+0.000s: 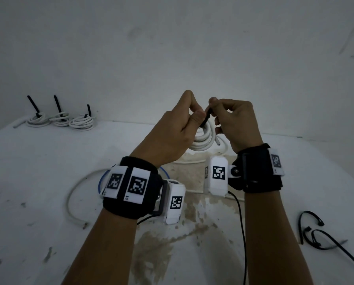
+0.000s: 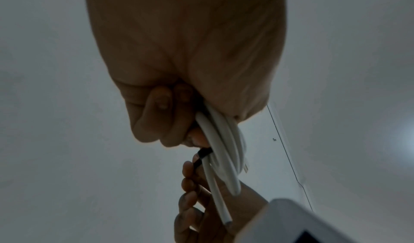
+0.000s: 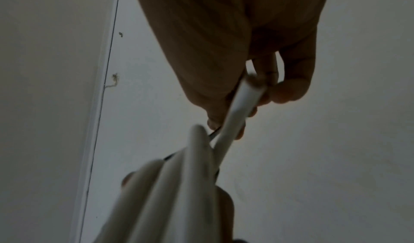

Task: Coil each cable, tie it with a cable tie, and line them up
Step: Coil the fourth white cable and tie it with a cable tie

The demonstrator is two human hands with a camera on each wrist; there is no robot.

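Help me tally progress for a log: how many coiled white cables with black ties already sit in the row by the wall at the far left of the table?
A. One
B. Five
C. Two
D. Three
D: three tied coils lie side by side there, while the left hand and right hand work a black cable tie round a fourth coil.

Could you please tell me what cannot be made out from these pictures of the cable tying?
- Head view: the left hand and right hand hide whether the black cable tie is closed round the white coil.
- Right wrist view: the coil is blurred; the tie barely shows.
- Left wrist view: the tie's end is hidden by fingers.
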